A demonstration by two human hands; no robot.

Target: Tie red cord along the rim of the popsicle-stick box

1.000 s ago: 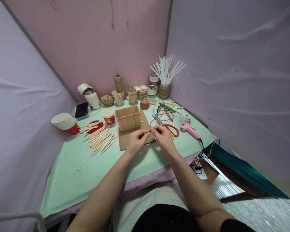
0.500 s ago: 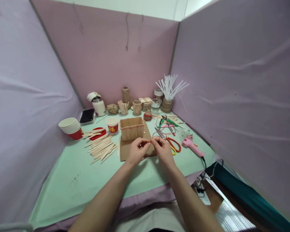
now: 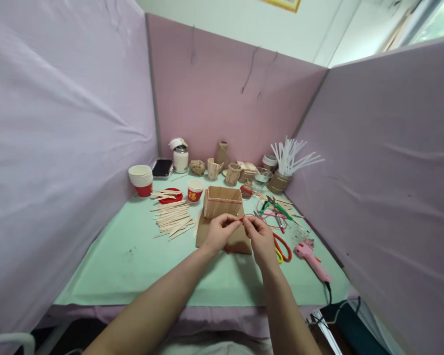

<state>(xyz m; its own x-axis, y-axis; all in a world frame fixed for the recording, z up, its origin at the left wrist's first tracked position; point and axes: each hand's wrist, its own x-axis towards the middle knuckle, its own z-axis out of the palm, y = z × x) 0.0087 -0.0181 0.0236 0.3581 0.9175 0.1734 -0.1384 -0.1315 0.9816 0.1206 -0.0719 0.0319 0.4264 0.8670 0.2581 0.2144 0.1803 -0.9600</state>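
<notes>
Thread [image 3: 241,219], thin and red, spans the tiny gap between both grips in the head view! The left hand [image 3: 221,232] pinches it, thumb against forefinger; the right hand [image 3: 261,239] nips it just beside, fingertips closed too. They're above the flat brown cardboard sheet [image 3: 240,242], before the rectangular, open-topped, stick-walled brown box [image 3: 223,208], with red-and-yellow-handled metal scissors [image 3: 289,250] near the right.
</notes>
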